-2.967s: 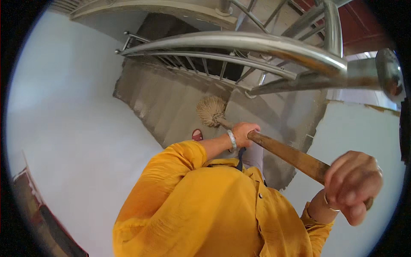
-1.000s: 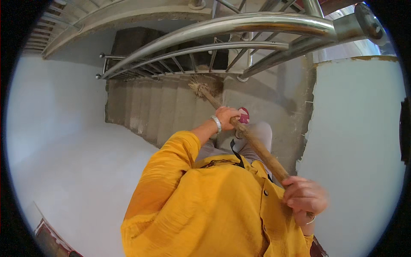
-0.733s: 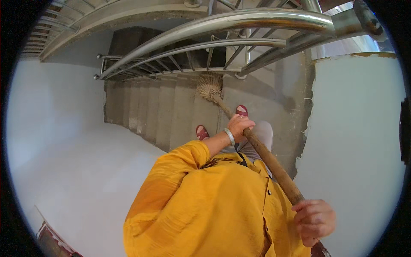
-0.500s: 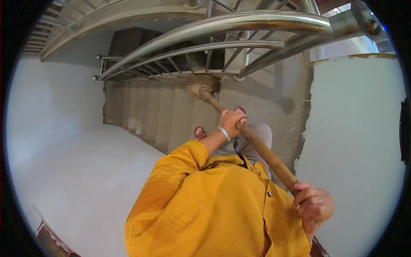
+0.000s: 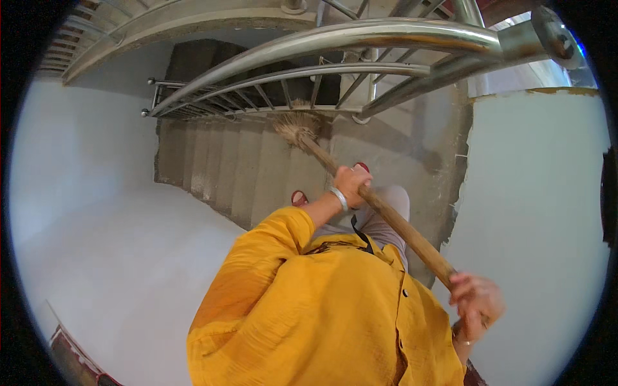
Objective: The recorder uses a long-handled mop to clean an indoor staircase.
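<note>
Mop [image 5: 389, 214] slants across your front, its strands [image 5: 295, 130] splayed over the steps [image 5: 248, 161] at the foot of the railing [image 5: 335, 40], on your side of it. Your left hand [image 5: 351, 184] is wrapped round the handle [image 5: 412, 239] partway up, nearer the railing; your right hand [image 5: 477, 303], farther from it, looks curled round the top end, though blur hides the exact finger placing. To work this spot well, you would best guide and press with the left, steering with the right. Draw the strands along the railing's base rather than into it: they look close enough to snag on the posts [image 5: 286, 93]. Mind your left shoe [image 5: 299, 198], nearer you than the railing; keep your footing firm before reaching further.
</note>
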`<state>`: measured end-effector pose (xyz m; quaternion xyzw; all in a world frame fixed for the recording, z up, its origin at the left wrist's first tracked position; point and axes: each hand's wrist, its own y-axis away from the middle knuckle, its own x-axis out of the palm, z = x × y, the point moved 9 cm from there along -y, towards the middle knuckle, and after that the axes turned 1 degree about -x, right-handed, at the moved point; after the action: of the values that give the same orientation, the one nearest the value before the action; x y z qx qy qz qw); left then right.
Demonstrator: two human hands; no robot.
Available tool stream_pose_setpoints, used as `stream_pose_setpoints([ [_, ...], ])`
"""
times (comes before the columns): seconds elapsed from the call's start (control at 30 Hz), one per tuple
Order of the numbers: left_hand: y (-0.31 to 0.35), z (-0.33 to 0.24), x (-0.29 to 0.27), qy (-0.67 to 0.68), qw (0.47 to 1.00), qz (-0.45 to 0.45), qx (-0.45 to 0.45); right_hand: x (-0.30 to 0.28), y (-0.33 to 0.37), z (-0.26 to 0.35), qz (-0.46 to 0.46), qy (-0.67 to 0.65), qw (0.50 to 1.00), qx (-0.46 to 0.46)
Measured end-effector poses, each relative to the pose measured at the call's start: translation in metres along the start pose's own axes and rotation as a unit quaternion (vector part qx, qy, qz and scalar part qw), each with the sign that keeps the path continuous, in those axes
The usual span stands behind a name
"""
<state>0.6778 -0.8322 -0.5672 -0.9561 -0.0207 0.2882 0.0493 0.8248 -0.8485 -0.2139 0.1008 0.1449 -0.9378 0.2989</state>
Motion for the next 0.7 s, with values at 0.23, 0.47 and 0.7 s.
stream_pose_setpoints([
  [0.23, 0.009, -0.012, 0.033, -0.006, 0.985, 0.171, 0.018, -0.002, 0.002, 0.008, -0.027, -0.043, 0.999, -0.018],
  [0.47, -0.006, -0.049, 0.015, -0.031, 0.984, 0.176, -0.019, -0.103, 0.026, 0.014, -0.159, -0.072, 0.984, -0.032],
  [0.7, 0.010, -0.081, 0.031, 0.047, 0.950, 0.308, 0.014, -0.160, 0.035, 0.072, -0.124, -0.118, 0.982, -0.076],
])
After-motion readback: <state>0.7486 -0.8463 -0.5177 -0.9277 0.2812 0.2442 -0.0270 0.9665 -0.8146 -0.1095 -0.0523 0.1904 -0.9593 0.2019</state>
